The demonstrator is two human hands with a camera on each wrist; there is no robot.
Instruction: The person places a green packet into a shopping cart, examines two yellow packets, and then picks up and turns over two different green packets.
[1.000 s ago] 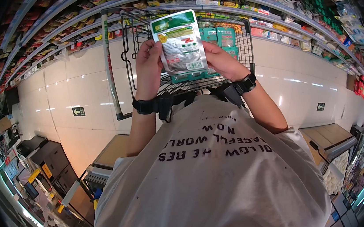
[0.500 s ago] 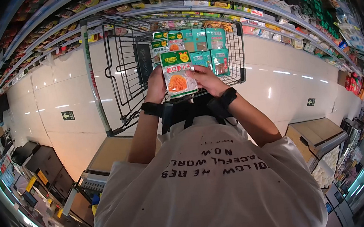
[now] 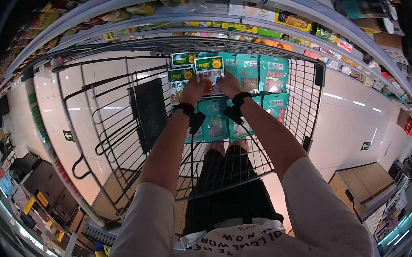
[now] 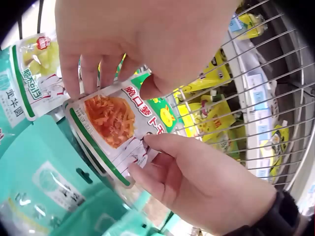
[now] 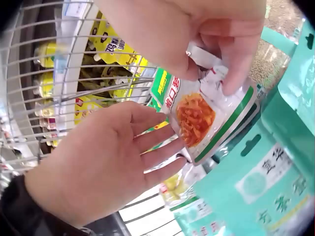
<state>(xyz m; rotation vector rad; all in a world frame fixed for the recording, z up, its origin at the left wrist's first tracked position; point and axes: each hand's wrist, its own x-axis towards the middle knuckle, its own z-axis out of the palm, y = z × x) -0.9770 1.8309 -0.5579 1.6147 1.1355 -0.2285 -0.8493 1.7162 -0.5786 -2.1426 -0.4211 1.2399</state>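
A packet with a green top and orange shredded food on its front (image 3: 208, 66) (image 4: 109, 120) (image 5: 195, 120) lies low in the cart, over other packets. My right hand (image 3: 230, 86) (image 4: 211, 182) (image 5: 221, 29) pinches one side of it between thumb and fingers. At the opposite edge, my left hand (image 3: 192, 91) (image 4: 142, 39) (image 5: 110, 157) touches it with fingers extended. Two similar green-topped packets (image 3: 185, 58) (image 3: 181, 81) sit left of and behind it in the head view. Teal packets (image 3: 274, 73) (image 4: 54, 172) (image 5: 268, 182) lie around on the right and near side.
The wire cart (image 3: 309, 102) surrounds the packets, with a dark panel (image 3: 150, 115) at its left. Shelves of goods (image 3: 194, 15) run along the far side, close behind the cart. Pale tiled floor (image 3: 347, 113) shows on the right, beside a wooden-topped stand (image 3: 367, 182).
The packet first showed its back, then its front; both hands have since lowered it into the cart. My left fingers have straightened. The cart appears larger and the view is nearer the shelves.
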